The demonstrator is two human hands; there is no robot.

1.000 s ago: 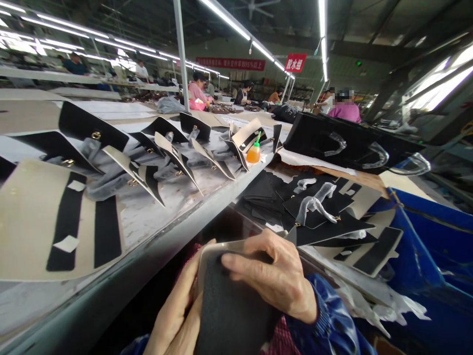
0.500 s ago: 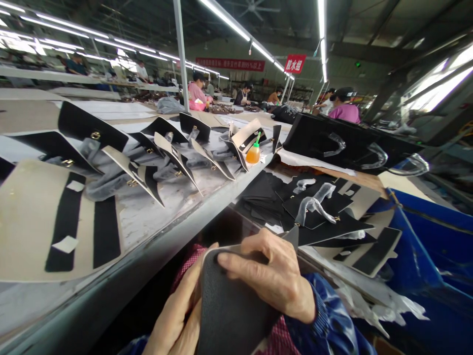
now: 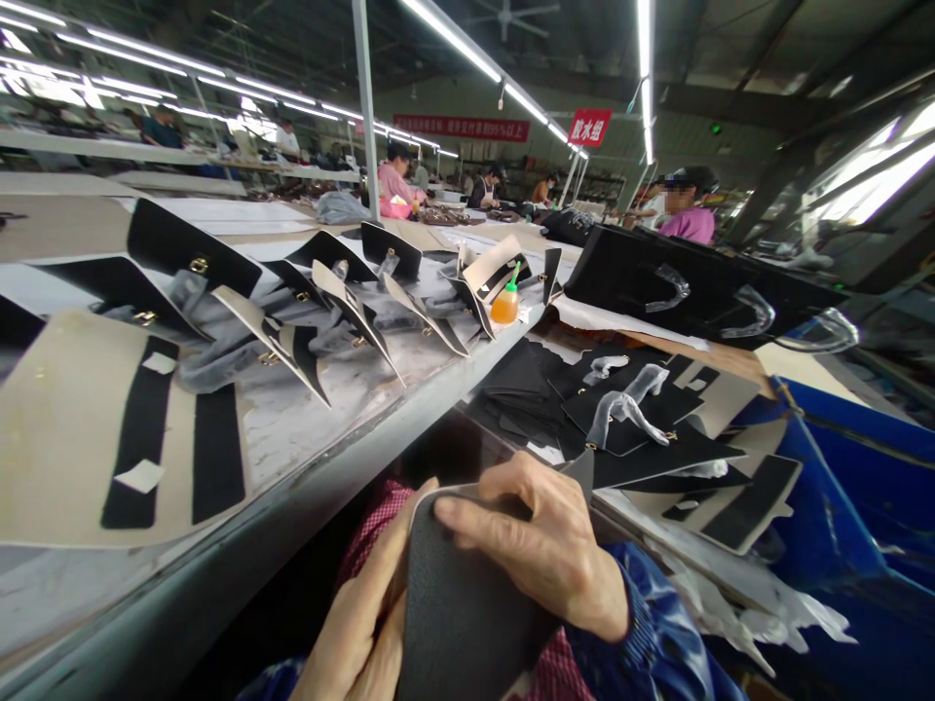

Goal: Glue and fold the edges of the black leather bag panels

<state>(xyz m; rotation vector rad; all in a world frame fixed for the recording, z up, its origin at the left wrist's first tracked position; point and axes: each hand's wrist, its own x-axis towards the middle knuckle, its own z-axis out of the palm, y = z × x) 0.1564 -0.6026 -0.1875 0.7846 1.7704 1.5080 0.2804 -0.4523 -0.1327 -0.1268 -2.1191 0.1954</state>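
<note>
Low in front of me, over my lap, is a black leather panel (image 3: 467, 613) with a rounded corner. My left hand (image 3: 365, 613) grips its left edge, with the fingers partly hidden behind it. My right hand (image 3: 541, 540) pinches the top edge, thumb flat on the dark face near the corner and fingers curled behind. To the left, on the bench, lies a beige panel (image 3: 65, 438) with black strips and small white paper pieces. Behind it stand several black and beige bag panels (image 3: 278, 336) with gold fittings and plastic-wrapped handles.
A glue bottle (image 3: 504, 304) with a green nozzle stands at the edge of the bench (image 3: 351, 438). On the right, black pieces with wrapped handles (image 3: 624, 414) are piled beside a blue bin (image 3: 862, 487). Large black panels (image 3: 701, 282) lean behind. Other people (image 3: 394, 180) work farther back.
The whole view has shifted slightly, so the bench and its pieces appear a little to the right. Both hands keep nearly the same hold on the black leather panel.
</note>
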